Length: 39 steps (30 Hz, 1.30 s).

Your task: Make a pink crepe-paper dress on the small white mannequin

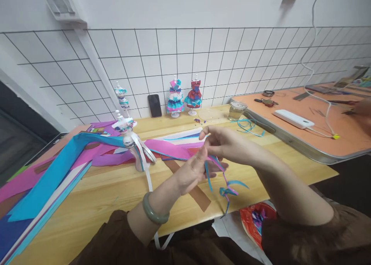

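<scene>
Two bare hands meet above a wooden table point(116, 203), to the right of the front mannequin point(128, 140) and nearer the wearer. A thin pink-and-blue strip point(225, 176) hangs from where they join, its lower end looped and trailing. The left hand point(191, 172), below a green bangle point(149, 210), has its thumb raised to the other's fingertips and its fingers extended; the right hand point(227, 143) curls its fingers toward its thumb. Overlapping fingers hide the hold, so which hand grips the strip cannot be told.

White ribbon point(148, 178) drops from the front mannequin over the table's near edge. Blue paper point(55, 180) stretches to its left; pink paper point(169, 148) runs right toward the hands, and a brown strip point(199, 197) lies to its right, nearer the wearer. Beyond it, by the wall, stand a phone point(155, 105), a pink-and-blue dress point(175, 100) and a red-and-blue dress point(194, 94). Well to its right, another person's hand point(363, 107) blurs above an orange table point(333, 139).
</scene>
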### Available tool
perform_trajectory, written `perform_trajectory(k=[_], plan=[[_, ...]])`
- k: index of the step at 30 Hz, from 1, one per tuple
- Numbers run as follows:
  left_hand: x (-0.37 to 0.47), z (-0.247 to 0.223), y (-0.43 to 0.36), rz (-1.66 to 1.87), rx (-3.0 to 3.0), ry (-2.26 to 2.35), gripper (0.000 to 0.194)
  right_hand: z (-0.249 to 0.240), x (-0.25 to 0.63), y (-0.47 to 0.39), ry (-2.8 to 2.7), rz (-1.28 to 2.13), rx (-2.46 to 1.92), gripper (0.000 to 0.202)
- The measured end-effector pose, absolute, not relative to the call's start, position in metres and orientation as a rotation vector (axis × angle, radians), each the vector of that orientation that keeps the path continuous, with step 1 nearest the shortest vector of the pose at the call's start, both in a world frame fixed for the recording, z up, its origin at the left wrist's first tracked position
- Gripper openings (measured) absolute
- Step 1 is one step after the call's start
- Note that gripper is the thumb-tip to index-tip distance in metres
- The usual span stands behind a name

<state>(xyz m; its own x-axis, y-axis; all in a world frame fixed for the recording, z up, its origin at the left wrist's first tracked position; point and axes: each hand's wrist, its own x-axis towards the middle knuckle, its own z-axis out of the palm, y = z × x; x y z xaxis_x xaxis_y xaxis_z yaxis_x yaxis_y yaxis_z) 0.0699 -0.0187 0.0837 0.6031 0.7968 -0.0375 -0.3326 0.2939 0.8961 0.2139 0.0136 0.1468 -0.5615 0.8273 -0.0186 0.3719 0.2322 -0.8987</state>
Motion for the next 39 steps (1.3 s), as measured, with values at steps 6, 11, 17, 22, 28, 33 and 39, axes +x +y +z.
perform_trajectory(k=[6,11,17,22,28,33,39], plan=[[0.067,0.068,-0.034,0.617,1.103,0.618,0.061,0.141,0.222,0.035,-1.878,1.073,-1.095,0.027],[0.053,0.059,-0.028,0.827,1.027,0.791,0.044,0.124,0.242,0.018,-1.819,1.124,-1.163,0.041],[0.058,0.06,-0.028,1.183,0.726,0.679,0.037,0.084,0.226,-0.025,-1.907,1.184,-1.122,0.023],[0.057,0.059,-0.028,1.174,0.396,0.621,0.03,0.055,0.2,-0.043,-1.917,0.958,-1.135,0.015],[0.038,0.06,-0.022,1.139,0.278,0.491,0.044,0.031,0.205,-0.039,-2.009,0.913,-1.099,0.014],[0.023,0.066,-0.025,1.047,0.377,0.542,0.046,0.009,0.259,0.005,-2.103,0.441,-1.441,0.02],[0.017,0.066,-0.035,0.944,0.507,0.624,0.042,0.013,0.364,0.083,-1.904,0.046,-1.907,0.03]])
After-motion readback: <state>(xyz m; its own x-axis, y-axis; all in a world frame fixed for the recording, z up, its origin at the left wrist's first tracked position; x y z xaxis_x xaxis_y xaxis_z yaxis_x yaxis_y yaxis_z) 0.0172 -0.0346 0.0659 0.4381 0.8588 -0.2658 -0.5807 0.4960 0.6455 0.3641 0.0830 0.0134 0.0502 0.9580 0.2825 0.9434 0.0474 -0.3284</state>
